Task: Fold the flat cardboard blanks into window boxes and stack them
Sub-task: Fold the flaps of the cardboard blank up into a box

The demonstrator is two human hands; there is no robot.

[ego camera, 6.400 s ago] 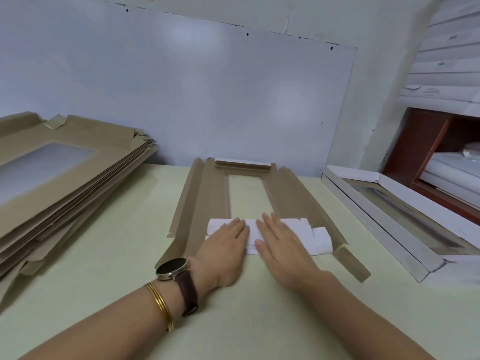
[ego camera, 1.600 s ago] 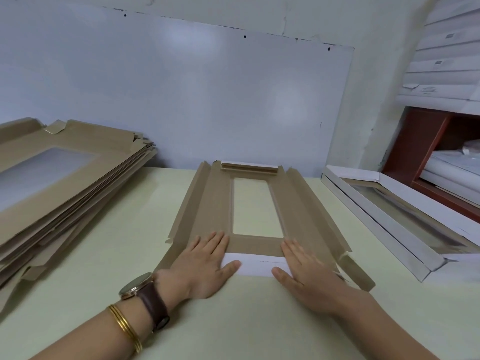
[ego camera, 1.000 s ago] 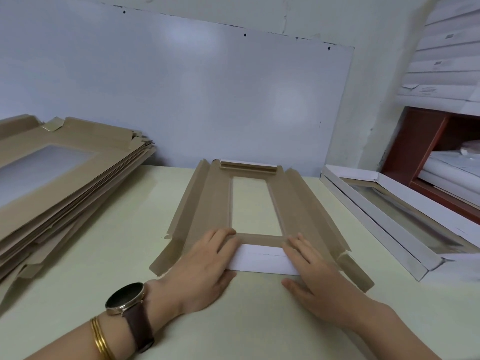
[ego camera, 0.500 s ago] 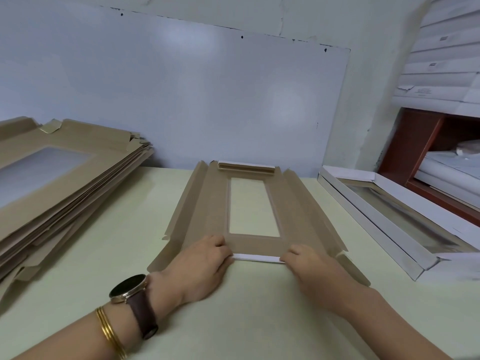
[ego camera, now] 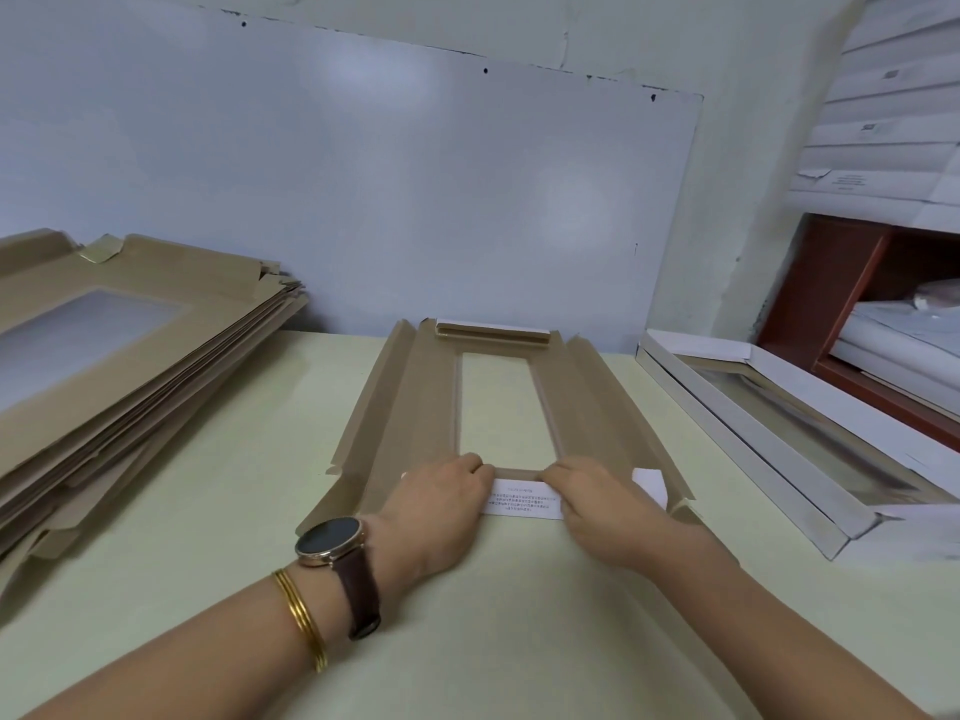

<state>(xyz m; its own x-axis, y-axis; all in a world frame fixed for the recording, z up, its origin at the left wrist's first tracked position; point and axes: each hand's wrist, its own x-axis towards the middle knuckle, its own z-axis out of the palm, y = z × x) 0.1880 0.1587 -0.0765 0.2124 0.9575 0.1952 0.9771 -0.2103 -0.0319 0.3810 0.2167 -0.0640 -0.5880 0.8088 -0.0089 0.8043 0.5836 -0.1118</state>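
A brown cardboard blank (ego camera: 415,407) with a rectangular window lies lengthwise on the table in front of me. Its long side flaps stand slightly raised and its far end flap (ego camera: 491,332) is folded over. The near end flap (ego camera: 524,504) is turned inward, showing its white printed side. My left hand (ego camera: 441,493) and my right hand (ego camera: 592,498) grip this flap from either side with curled fingers, their fingertips at the window's near edge. A white tab (ego camera: 649,485) sticks out past my right hand.
A tall stack of flat brown blanks (ego camera: 130,356) fills the left of the pale table (ego camera: 234,485). A folded white window box (ego camera: 753,444) lies at the right. A whiteboard (ego camera: 363,200) leans behind, and a red-brown shelf (ego camera: 831,304) holds white boxes.
The near end flap went from lying flat and white, to being lifted on edge, to folded inward now. Both hands moved from flat palms to curled fingers on it.
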